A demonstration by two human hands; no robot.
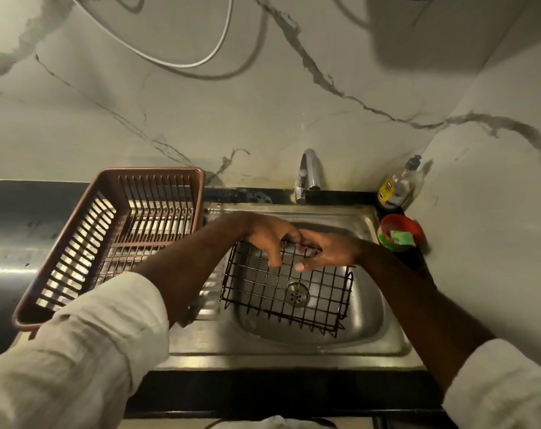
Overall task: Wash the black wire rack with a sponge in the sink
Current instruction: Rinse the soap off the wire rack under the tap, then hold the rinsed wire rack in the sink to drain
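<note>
We see black wire rack [281, 305] tilted in sink [371, 342], over drain [297, 295]. Our left hand [270, 238] grips far rim, fingers [274, 257] curled over wire. Our right hand [331, 250] holds same rim, thumb on mesh. Green sponge [402, 237] sits in red bowl [386, 222] on counter [21, 202]. Bottle [400, 185] has yellow label; writing unreadable.

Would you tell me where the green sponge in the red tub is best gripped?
Pinch the green sponge by its exposed upper edge, coming from above: it lies inside the red tub, whose rim walls off its sides.
</note>
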